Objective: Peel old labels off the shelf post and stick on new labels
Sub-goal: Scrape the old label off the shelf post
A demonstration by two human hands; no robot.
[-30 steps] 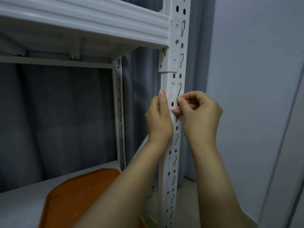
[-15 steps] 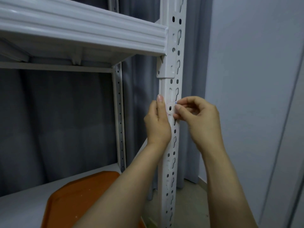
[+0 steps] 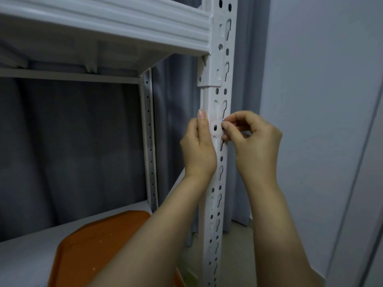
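A white slotted shelf post (image 3: 217, 183) runs top to bottom through the middle of the view. A small pale label (image 3: 216, 127) sits across its front face, with a slot hole showing through it. My left hand (image 3: 199, 148) lies along the post's left side, its fingers straight and pressed against the label's left end. My right hand (image 3: 250, 137) is on the right of the post with thumb and forefinger pinching the label's right edge, where a small blue mark shows.
A white shelf beam (image 3: 124, 23) joins the post at the top. An orange tray (image 3: 103, 249) lies on the lower shelf (image 3: 27, 253) at the bottom left. A second slotted post (image 3: 150, 141) and dark grey curtain stand behind. A pale wall (image 3: 321, 100) is at the right.
The view has shifted slightly, so the post and hands sit a little lower and left. Both hands stay on the label; my right fingertips have closed tighter on its right edge.
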